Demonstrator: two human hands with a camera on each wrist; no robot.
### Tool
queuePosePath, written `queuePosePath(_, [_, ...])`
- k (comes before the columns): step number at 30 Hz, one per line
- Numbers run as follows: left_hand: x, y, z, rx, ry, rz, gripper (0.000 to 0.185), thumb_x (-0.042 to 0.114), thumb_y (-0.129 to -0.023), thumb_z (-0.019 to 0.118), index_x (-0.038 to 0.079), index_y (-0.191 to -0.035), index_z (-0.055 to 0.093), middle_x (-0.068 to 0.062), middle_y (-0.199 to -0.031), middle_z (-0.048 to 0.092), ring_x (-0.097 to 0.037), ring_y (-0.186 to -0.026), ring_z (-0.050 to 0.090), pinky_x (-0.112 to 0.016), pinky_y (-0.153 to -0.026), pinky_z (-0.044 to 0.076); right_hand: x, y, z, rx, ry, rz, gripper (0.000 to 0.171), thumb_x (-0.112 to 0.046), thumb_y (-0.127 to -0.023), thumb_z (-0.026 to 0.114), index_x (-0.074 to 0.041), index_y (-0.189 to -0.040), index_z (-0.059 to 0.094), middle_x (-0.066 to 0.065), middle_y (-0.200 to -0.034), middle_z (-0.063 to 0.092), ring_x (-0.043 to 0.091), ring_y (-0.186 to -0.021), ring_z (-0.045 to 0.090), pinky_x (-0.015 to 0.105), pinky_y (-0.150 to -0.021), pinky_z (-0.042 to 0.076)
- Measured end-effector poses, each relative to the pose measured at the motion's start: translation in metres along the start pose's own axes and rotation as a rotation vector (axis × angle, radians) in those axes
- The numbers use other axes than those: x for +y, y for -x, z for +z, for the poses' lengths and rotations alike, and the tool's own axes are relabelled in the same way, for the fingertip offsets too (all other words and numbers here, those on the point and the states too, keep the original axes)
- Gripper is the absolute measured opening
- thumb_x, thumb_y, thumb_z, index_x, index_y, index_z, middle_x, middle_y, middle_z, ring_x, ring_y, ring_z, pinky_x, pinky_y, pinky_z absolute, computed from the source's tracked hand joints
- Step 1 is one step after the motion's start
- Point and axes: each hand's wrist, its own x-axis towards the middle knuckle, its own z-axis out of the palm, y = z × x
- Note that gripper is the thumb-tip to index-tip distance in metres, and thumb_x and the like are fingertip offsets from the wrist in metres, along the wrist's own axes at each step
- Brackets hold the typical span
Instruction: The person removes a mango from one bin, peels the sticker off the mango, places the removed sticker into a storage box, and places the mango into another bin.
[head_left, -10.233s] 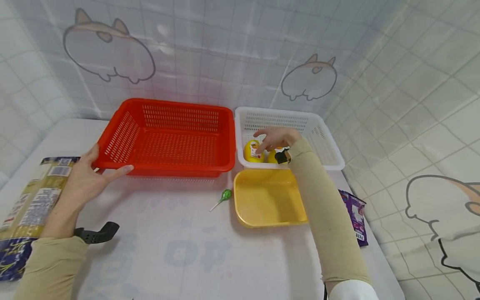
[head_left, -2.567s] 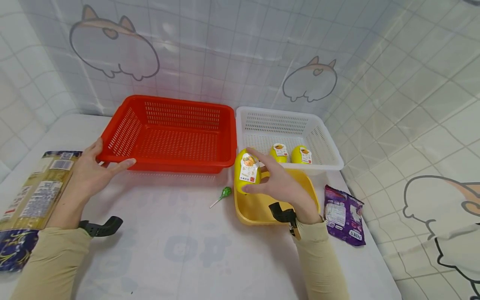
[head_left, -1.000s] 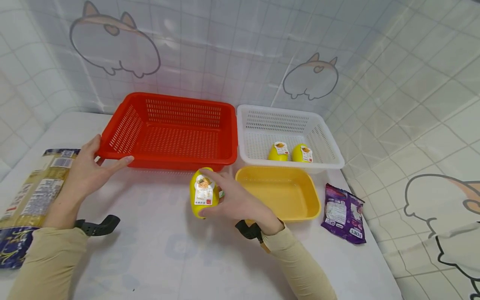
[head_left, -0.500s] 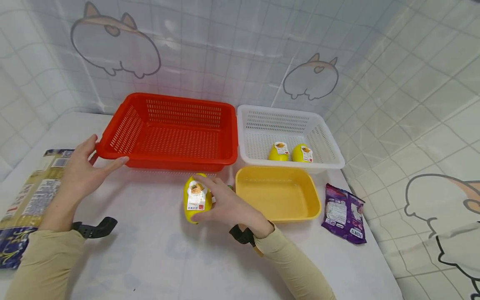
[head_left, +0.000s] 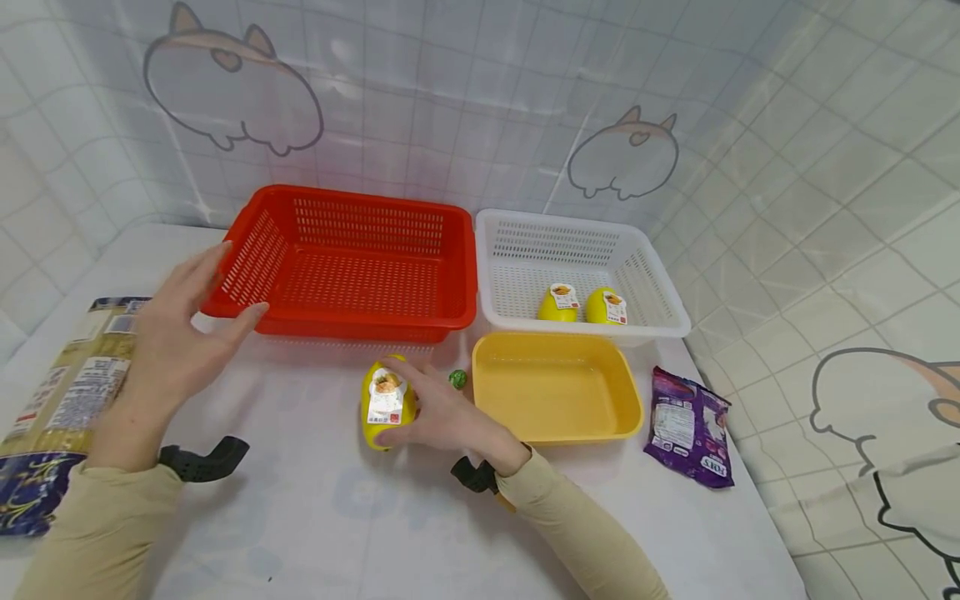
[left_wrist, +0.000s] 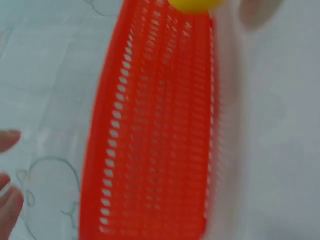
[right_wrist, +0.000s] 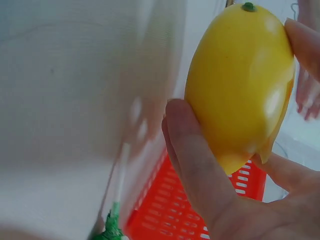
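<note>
While my right hand (head_left: 442,412) grips one yellow fruit (head_left: 387,400) between thumb and fingers, just below the frame's centre, my left hand (head_left: 176,342) has its thumb and fingers apart at the left end of the red basket (head_left: 367,283). A lollipop (head_left: 457,379) lies just left of the yellow tray (head_left: 555,387). Right of centre, two similar fruits (head_left: 555,311) sit in the white basket (head_left: 517,258); far right, a purple packet (head_left: 690,429) lies on the worktop (head_left: 315,525).

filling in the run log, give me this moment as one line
right hand: holds yellow fruit | left hand: empty, near red basket | white basket: holds two similar fruits
</note>
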Motion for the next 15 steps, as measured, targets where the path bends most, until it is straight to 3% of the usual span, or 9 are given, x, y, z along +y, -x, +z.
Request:
queuePosePath(3, [0.012,0.003,0.001,-0.001,0.101,0.11,0.077,0.005,-0.084,0.078,0.032,-0.149,0.047,0.004,-0.148,0.053,0.001,-0.126,0.051,0.002,-0.096,0.036,0.0,-0.001,0.003,0.003,0.015,0.022,0.093,-0.04,-0.078,0.085,-0.037,-0.155,0.032,0.003,-0.137,0.047,0.012,-0.115,0.047,0.025,-0.088,0.046])
queuePosePath(5, [0.018,0.005,0.0,-0.034,0.155,0.148,0.077,-0.002,-0.081,0.079,0.028,-0.147,0.051,0.005,-0.143,0.057,0.007,-0.122,0.051,0.001,-0.096,0.038,0.0,-0.001,0.005,0.0,0.021,0.037,0.093,-0.04,-0.078,0.084,-0.039,-0.155,0.031,0.002,-0.138,0.047,0.012,-0.116,0.046,0.026,-0.089,0.046])
queuePosePath(10, [0.025,0.01,0.001,-0.167,0.231,0.158,0.066,-0.005,-0.08,0.079,0.019,-0.139,0.06,0.008,-0.13,0.064,0.005,-0.114,0.059,-0.002,-0.096,0.041,0.001,-0.002,0.009,-0.002,0.028,0.047,0.094,-0.042,-0.078,0.084,-0.041,-0.155,0.031,0.0,-0.134,0.048,0.011,-0.115,0.046,0.024,-0.087,0.046])
queuePosePath(15, [0.025,0.013,0.01,-0.383,0.204,0.177,0.05,0.003,-0.083,0.08,0.02,-0.128,0.066,0.009,-0.12,0.066,0.0,-0.107,0.062,-0.003,-0.091,0.044,0.002,-0.003,0.012,-0.006,0.031,0.049,0.093,-0.042,-0.079,0.083,-0.039,-0.156,0.03,-0.001,-0.133,0.05,0.01,-0.112,0.048,0.022,-0.086,0.046])
